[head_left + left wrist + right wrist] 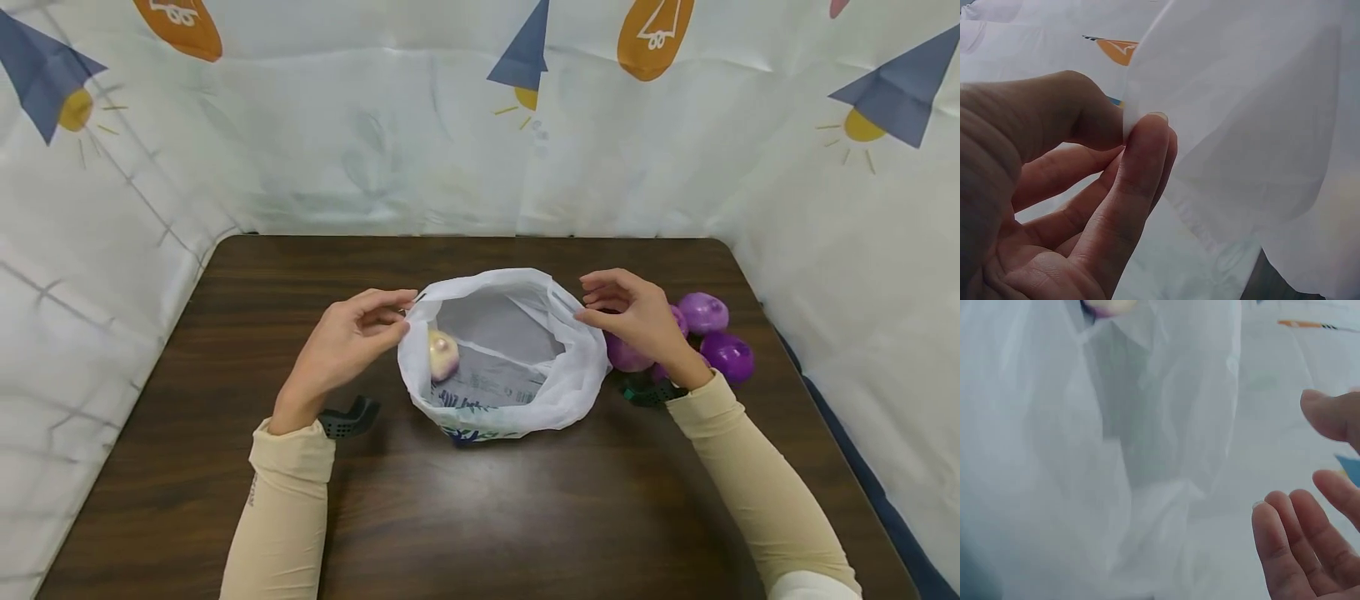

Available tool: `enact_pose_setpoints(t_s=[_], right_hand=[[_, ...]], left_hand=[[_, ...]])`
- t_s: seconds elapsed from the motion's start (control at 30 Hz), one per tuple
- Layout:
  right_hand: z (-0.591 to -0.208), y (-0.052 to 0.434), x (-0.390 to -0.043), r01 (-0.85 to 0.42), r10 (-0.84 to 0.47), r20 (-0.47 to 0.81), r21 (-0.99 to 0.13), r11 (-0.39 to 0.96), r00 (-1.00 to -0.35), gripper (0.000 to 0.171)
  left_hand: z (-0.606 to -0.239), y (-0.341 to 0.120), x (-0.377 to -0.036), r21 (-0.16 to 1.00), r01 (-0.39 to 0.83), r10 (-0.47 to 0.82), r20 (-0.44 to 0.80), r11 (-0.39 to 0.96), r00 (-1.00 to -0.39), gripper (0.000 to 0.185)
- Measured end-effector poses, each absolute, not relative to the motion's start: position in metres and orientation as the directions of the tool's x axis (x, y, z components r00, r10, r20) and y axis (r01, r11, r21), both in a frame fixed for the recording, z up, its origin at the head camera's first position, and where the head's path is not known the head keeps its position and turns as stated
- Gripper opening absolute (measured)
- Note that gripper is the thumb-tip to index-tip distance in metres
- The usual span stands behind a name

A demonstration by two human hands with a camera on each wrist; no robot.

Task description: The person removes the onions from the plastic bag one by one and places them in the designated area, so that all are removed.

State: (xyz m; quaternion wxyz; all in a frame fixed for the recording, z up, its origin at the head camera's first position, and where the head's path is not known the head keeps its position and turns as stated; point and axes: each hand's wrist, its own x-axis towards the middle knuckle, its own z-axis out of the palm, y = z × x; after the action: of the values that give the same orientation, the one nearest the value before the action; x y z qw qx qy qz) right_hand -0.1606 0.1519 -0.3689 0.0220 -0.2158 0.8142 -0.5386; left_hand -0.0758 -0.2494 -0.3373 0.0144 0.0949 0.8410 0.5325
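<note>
A white plastic bag (581, 379) with printed green and blue marks stands on the table, its mouth wide and facing up. Inside it at the left lies a round vegetable (443, 357), cream-yellow and purple, possibly an onion or turnip. My left hand (341, 346) pinches the bag's left rim between thumb and finger, as the left wrist view confirms. Beside the right rim is my right hand (633, 317); in the right wrist view its fingers (1279, 550) are spread apart from the thumb, with nothing between them.
Several shiny purple round vegetables (728, 357) lie at the right of the dark wooden table (480, 517), partly hidden behind the right hand and wrist. White printed fabric (300, 125) hangs along the table's back and sides.
</note>
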Motion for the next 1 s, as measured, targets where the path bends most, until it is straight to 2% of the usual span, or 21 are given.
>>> enact_pose_setpoints(t_s=[0.5,0.83,1.0], right_hand=[[-0.375,0.079,-0.169,-0.362,-0.528,0.155,-0.877,0.315,-0.835,0.047],[-0.384,0.034,-0.172,-0.399,-0.647,0.164,-0.886,0.235,-0.744,0.045],[-0.390,0.017,-0.172,-0.422,-0.695,0.141,-0.872,0.250,-0.705,0.047]], left_hand=[[-0.336,-0.255,-0.074,0.914,0.142,0.185,0.076,0.381,-0.980,0.042],[-0.334,-0.258,-0.075,0.907,0.130,0.178,0.062,0.402,-0.982,0.041],[-0.335,-0.258,-0.073,0.917,0.107,0.177,0.041,0.383,-0.983,0.042]])
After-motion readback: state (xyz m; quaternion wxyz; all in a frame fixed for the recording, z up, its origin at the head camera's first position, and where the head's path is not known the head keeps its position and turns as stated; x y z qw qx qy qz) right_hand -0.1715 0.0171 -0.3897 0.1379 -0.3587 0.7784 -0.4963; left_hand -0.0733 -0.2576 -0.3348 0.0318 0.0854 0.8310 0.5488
